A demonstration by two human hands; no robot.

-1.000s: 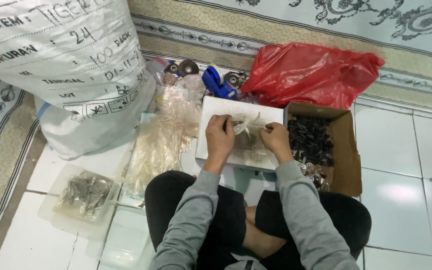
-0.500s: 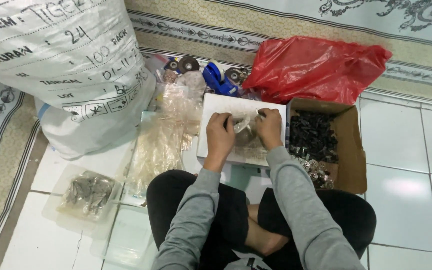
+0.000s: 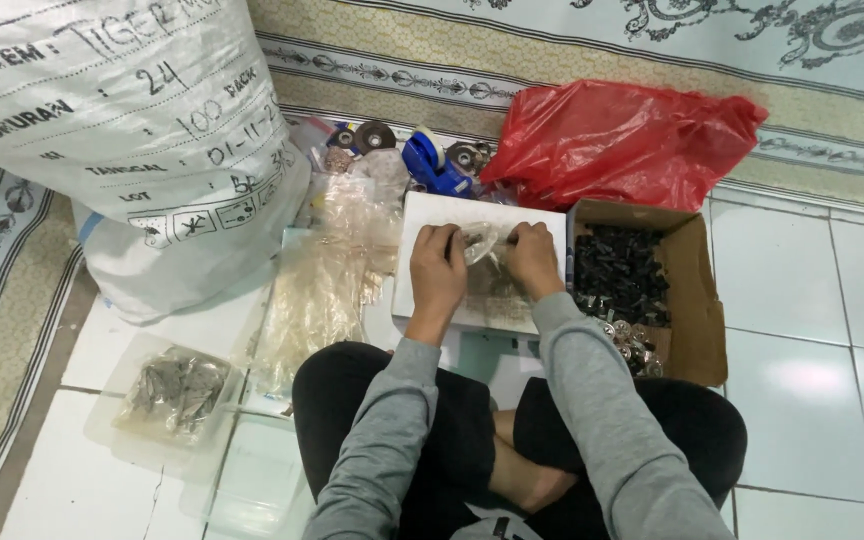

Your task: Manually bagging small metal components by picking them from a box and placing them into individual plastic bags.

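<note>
Pinching one small clear bag (image 3: 480,240) between your left hand (image 3: 439,268) and right hand (image 3: 533,260) over the white board (image 3: 422,215), you have filled bags (image 3: 174,385) by the floor's left edge and many parts left in the cardboard box (image 3: 697,300).

A red plastic bag (image 3: 622,140) lies behind a blue tape dispenser (image 3: 430,165).

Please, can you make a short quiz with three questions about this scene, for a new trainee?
1. True or false: both hands hold the small clear bag over the white board.
2. What lies right of the board? A) red bag B) cardboard box of small black parts C) blue tape dispenser
3. Where does the big white sack stand: on the person's left or right?

Key
1. True: the left hand and right hand pinch it between them.
2. B
3. Left
</note>
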